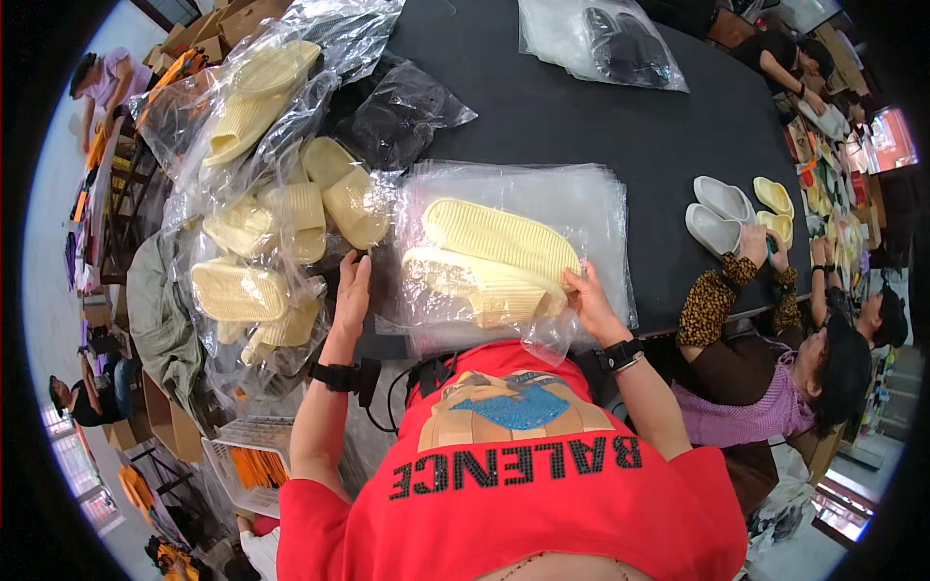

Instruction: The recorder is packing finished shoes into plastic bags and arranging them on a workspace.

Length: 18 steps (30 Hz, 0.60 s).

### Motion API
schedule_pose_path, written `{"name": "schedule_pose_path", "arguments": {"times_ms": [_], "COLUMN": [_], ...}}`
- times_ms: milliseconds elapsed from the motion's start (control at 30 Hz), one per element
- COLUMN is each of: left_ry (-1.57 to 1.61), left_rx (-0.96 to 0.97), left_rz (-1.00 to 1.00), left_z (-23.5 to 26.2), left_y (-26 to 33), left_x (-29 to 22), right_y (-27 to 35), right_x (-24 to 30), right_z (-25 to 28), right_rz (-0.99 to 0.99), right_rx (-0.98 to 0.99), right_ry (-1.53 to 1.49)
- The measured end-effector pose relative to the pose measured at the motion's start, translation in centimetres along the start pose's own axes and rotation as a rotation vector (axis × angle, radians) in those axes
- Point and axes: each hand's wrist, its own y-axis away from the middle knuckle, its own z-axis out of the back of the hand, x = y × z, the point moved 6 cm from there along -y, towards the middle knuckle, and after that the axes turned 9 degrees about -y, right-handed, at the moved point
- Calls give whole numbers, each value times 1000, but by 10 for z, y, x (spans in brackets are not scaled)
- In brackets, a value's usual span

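Note:
In front of me, a pair of pale yellow ribbed slippers [499,237] lies partly inside a transparent plastic bag, one slipper showing its sole and the other beneath it. My right hand [593,305] pinches the bag and slipper at their right end, thumb and fingers closed. Under the pair rests a stack of flat transparent bags [581,194]. My left hand [353,290] is away from the pair, fingers stretched upward and holding nothing. It is nearest to a heap of bagged yellow slippers [242,290] on the left.
The black table [484,107] carries bagged black slippers [625,48] at its far side. Grey clogs [719,213] and small yellow clogs [773,208] lie at the right, where a co-worker's hand [751,244] touches them. A white basket [262,436] with orange items stands at lower left.

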Motion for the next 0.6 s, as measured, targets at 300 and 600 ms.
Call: {"name": "schedule_pose_path", "arguments": {"times_ms": [300, 600], "left_ry": [142, 1031], "left_rx": [84, 535], "left_rz": [-8, 345], "left_z": [-13, -36], "left_y": [0, 20], "left_x": [-30, 5], "right_y": [-40, -4], "right_x": [-32, -29], "right_z": [50, 27], "right_rz": [-183, -136], "right_rx": [88, 56], "right_ry": [-515, -58]}}
